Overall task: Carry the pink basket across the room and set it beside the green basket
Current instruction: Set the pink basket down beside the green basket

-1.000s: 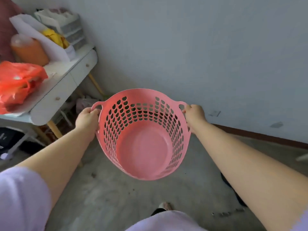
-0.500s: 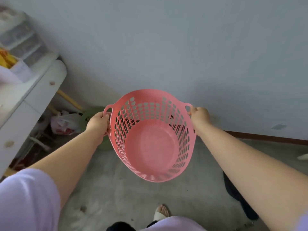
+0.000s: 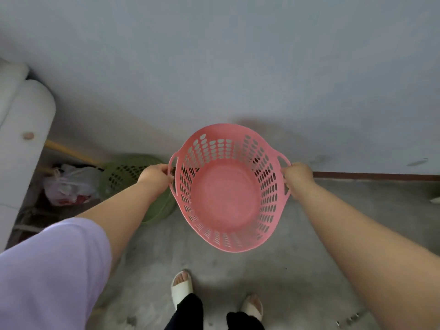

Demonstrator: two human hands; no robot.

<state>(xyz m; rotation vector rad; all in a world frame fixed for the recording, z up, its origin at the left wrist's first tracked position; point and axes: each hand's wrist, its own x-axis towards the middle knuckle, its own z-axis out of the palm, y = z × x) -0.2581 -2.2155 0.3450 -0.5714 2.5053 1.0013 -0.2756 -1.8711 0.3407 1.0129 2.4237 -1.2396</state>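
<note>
The pink basket (image 3: 228,198), round, perforated and empty, hangs in the air in front of me over the concrete floor, close to the wall. My left hand (image 3: 156,176) grips its left handle and my right hand (image 3: 297,178) grips its right handle. The green basket (image 3: 128,172) stands on the floor by the wall, just left of the pink one; my left forearm and hand cover part of it.
A white table with drawers (image 3: 21,144) stands at the left, with a plastic bag (image 3: 69,184) and clutter on the floor under it. The grey wall (image 3: 238,67) is straight ahead. My feet in white slippers (image 3: 182,289) stand on the floor below the basket.
I have moved closer to the wall and look further down. The table has slid off to the left, and the green basket has come into fuller view beside the pink one.
</note>
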